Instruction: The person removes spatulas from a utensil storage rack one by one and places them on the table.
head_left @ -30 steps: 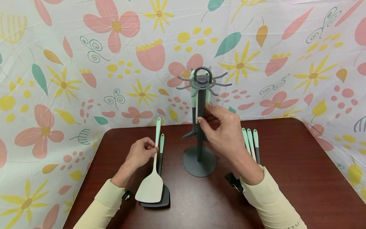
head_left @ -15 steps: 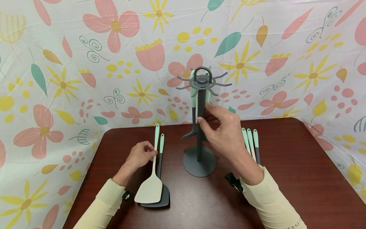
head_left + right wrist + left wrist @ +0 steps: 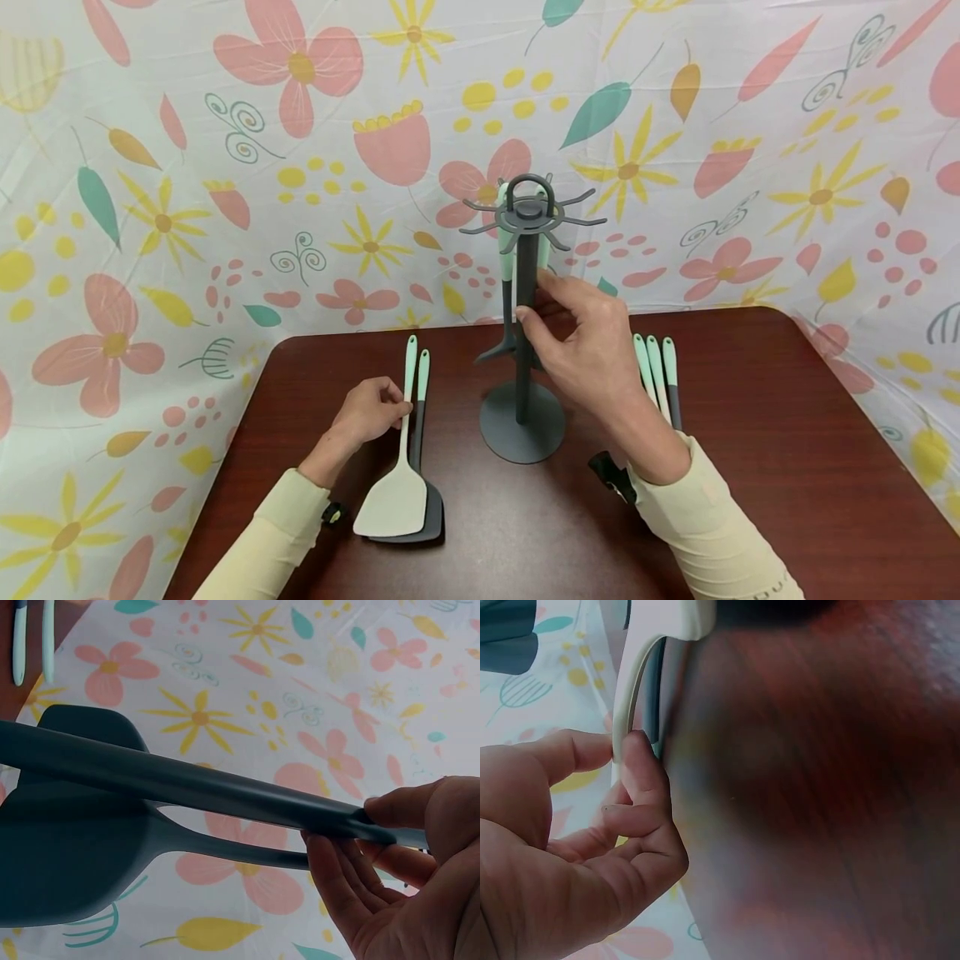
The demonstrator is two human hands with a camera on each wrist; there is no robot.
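In the head view my left hand (image 3: 369,410) pinches the handle of a cream turner (image 3: 393,503) with a mint grip end. That turner lies partly over a dark grey turner (image 3: 417,429), hiding much of its blade. Thumb and finger meet on the cream handle (image 3: 621,724) in the left wrist view. My right hand (image 3: 587,343) grips the upright post of a dark grey utensil stand (image 3: 522,392), which stands on its round base. Behind the post, utensils with mint handles (image 3: 506,254) hang from the hook ring; dark grey heads (image 3: 75,855) show in the right wrist view.
Several hooks (image 3: 573,222) stick out around the stand's top. Right of it, three mint-handled utensils (image 3: 655,362) lie on the brown table (image 3: 787,433), their lower parts hidden by my right arm. A floral cloth (image 3: 300,167) hangs behind the table.
My left hand has moved slightly toward me and down, and the cream turner's handle end has dropped with it. The right hand keeps its grip on the stand's post.
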